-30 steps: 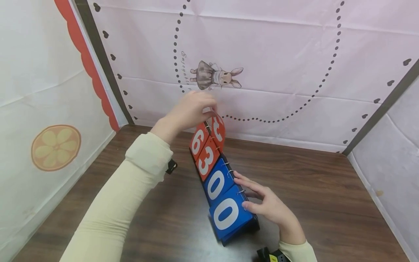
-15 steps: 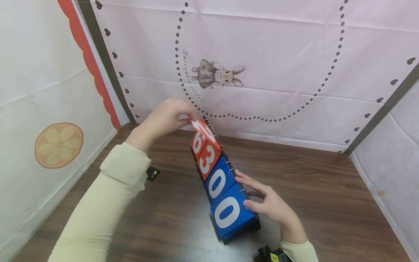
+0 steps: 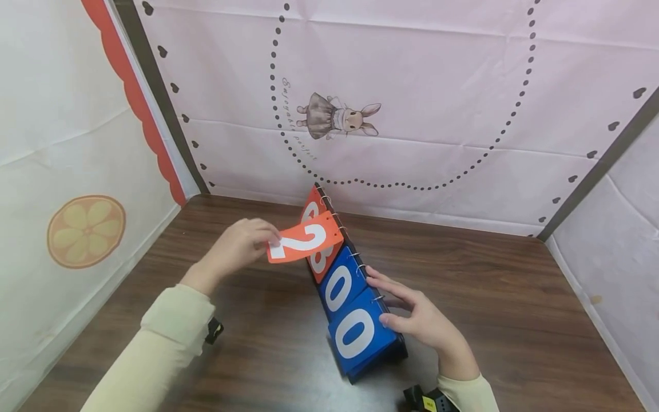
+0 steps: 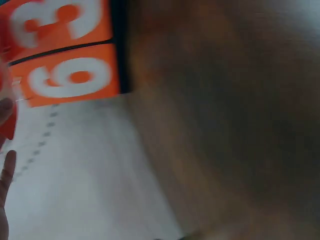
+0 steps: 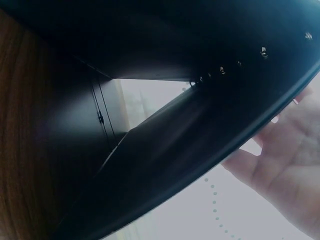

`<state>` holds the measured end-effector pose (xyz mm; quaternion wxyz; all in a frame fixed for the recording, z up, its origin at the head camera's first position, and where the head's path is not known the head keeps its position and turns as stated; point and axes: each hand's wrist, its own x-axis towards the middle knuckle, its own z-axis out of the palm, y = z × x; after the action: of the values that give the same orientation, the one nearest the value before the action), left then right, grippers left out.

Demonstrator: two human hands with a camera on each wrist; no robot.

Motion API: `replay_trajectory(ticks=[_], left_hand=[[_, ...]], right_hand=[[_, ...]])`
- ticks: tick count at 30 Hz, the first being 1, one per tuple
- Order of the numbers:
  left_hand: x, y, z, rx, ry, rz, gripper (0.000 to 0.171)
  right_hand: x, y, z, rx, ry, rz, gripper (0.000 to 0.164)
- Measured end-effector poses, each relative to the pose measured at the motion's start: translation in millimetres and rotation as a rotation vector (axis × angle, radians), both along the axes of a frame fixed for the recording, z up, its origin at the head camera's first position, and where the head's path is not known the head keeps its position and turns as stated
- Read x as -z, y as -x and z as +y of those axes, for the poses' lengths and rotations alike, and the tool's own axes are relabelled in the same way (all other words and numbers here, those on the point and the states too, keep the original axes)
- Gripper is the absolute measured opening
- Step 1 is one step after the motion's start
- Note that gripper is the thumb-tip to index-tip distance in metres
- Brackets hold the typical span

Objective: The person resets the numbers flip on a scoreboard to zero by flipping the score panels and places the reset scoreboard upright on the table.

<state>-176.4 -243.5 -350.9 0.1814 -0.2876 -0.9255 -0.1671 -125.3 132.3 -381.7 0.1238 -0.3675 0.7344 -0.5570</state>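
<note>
A flip scoreboard [image 3: 360, 272] stands like a tent on the wooden table, its number cards hung on metal rings along the ridge. My left hand [image 3: 231, 252] pinches the free end of a red card with a white 2 [image 3: 309, 237], which is lifted off the front. The card partly covers the red number cards behind it. In the left wrist view, red cards with a 3 [image 4: 55, 22] and a 6 [image 4: 70, 77] show. My right hand [image 3: 424, 320] rests its fingers and thumb along the ridge beside the blue 0 cards [image 3: 355, 332].
Brown wooden table [image 3: 504, 309] surrounds the scoreboard. A pink cloth wall [image 3: 427, 103] with a rabbit print rises close behind its far end. A white cloth wall [image 3: 77, 137] stands at the left. The scoreboard's dark inside [image 5: 165, 135] fills the right wrist view.
My left hand has drawn the red 2 card from behind the ridge over to the front, moving left and down towards me. My right hand has stayed on the ridge.
</note>
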Motion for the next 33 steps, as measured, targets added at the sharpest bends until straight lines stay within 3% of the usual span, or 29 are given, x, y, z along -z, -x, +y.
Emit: replay_trajectory(ticks=[5, 14, 22, 33], left_hand=[[28.7, 0.7, 8.0, -0.004, 0.039, -0.023, 0.027], [57.1, 8.2, 25.1, 0.081, 0.193, 0.115, 0.033], [67.1, 14.5, 38.5, 0.066, 0.286, 0.035, 0.042], [63.8, 19.7, 52.1, 0.088, 0.307, -0.139, 0.049]], right_hand=[[-0.6, -0.4, 0.4, -0.002, 0.004, -0.006, 0.054], [-1.1, 0.0, 0.0, -0.011, 0.012, 0.001, 0.054], [-0.7, -0.5, 0.1, -0.010, 0.008, 0.006, 0.054], [-0.5, -0.9, 0.0, -0.003, 0.007, 0.003, 0.055]])
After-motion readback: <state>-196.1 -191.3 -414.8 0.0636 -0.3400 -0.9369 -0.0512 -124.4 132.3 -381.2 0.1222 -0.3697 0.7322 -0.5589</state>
